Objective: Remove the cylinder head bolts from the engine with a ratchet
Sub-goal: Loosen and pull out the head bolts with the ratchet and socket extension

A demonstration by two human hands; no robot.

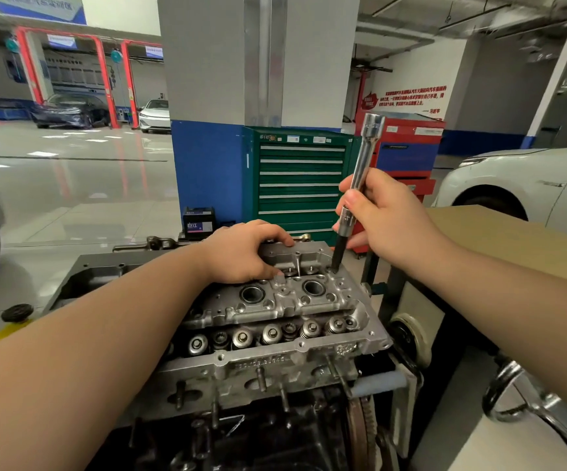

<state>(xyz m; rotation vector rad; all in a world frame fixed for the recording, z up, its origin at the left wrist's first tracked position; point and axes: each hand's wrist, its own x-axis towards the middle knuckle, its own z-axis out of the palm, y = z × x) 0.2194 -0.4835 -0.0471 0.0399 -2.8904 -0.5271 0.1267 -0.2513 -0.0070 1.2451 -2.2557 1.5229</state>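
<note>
The left hand (pixel 244 253) rests on the far left part of the cylinder head (pixel 275 321), fingers curled over its top edge and holding onto the casting. Just right of that hand, the two round wells and the row of valve springs lie open to view. Further right, the right hand (pixel 387 219) grips a long chrome extension bar (pixel 363 164), fingers wrapped round its lower half. Below that grip, the bar's black tip stands in a bolt hole at the head's far right corner; above the grip, the bar's square end points up, tilted slightly right.
</note>
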